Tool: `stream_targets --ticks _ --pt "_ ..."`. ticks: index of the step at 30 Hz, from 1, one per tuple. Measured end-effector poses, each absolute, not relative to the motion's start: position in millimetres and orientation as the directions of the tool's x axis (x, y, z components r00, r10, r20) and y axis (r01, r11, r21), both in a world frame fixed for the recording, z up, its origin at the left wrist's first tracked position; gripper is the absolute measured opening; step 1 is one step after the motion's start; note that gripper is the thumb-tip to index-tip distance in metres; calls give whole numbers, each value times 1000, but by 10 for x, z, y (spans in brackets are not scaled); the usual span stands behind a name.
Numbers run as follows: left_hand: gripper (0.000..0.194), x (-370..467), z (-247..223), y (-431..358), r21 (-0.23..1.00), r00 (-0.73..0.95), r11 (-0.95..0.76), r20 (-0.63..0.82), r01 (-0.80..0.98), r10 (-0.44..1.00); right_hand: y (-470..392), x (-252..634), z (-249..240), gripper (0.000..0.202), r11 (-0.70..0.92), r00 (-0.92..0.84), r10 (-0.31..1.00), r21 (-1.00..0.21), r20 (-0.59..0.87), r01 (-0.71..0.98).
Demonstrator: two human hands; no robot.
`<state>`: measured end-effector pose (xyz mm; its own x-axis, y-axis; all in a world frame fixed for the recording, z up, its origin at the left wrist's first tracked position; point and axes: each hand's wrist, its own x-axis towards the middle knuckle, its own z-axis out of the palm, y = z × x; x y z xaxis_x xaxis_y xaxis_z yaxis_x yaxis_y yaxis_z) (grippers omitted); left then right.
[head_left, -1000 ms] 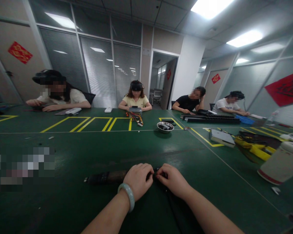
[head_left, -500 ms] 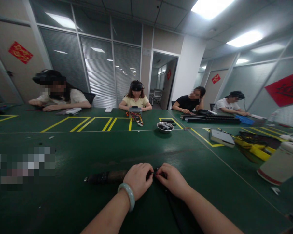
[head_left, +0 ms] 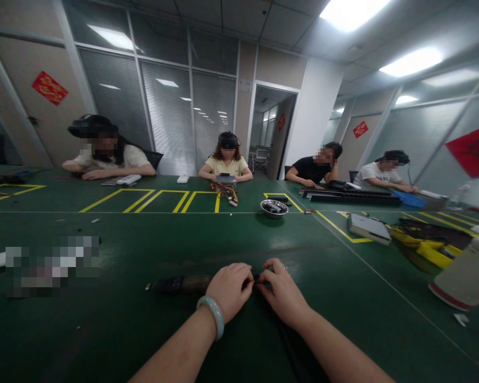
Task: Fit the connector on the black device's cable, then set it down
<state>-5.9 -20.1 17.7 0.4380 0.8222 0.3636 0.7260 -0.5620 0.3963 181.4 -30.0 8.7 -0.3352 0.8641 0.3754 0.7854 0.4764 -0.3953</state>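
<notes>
A dark, cylindrical electric screwdriver [head_left: 179, 284] lies across the green table with its small silvery tip pointing left. My left hand [head_left: 229, 290], a pale green bangle on its wrist, is closed round the screwdriver's right end and covers it. Just to the right, my right hand [head_left: 283, 295] pinches thumb and fingers on the dark cord [head_left: 284, 340] at that end. From there the cord runs down towards the near edge. The fingertips nearly meet, and the small joint between them is mostly hidden.
Beyond my hands stands a metal bowl [head_left: 274, 208] of dark parts. A silver box [head_left: 369, 227], a yellow tray [head_left: 439, 254] and a pale container [head_left: 465, 276] are on the right. Wired electronics [head_left: 227, 189] sit farther back. Several people sit across the table.
The view has turned slightly left, so the scene shifts right. My right index finger has lifted a little and a ring shows. Both hands stay at the screwdriver's right end.
</notes>
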Motion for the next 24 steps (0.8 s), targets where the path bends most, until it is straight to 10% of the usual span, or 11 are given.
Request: stream_targets --ticks 24 --pt "8 -87 162 -199 368 393 -582 472 725 789 -130 1686 40 42 571 -469 821 -437 326 695"
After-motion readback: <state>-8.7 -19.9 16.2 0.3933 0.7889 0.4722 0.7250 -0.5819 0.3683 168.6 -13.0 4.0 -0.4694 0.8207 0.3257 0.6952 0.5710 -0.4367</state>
